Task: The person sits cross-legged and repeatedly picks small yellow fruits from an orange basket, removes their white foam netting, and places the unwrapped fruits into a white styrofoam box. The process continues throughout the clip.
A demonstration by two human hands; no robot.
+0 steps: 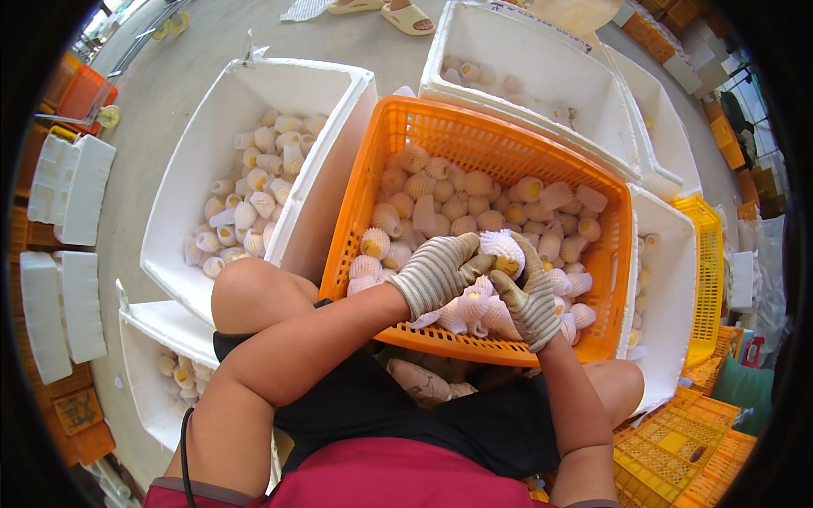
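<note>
Over the orange basket (500, 347), my two hands, in pale striped knit gloves, meet around a yellow fruit in a white foam net sleeve (502, 247). My right hand (533, 296) wraps the fruit from the right, with its thumb below and fingers behind. From the left, my left hand (436, 271) closes its fingertips at the edge of the same sleeve. Beneath my hands lie more foam-sleeved fruits (474, 309) at the basket's near side. Many others (449, 190) fill its far side, some with yellow showing through the net. The exact kind of fruit is unclear.
White foam boxes (334, 72) with sleeved fruits stand at the left, far side (542, 34) and right (669, 254). Yellow crates (677, 449) are stacked at the lower right. Foam blocks (72, 190) lie at the far left. A person's feet in cream slippers (408, 19) show at the top.
</note>
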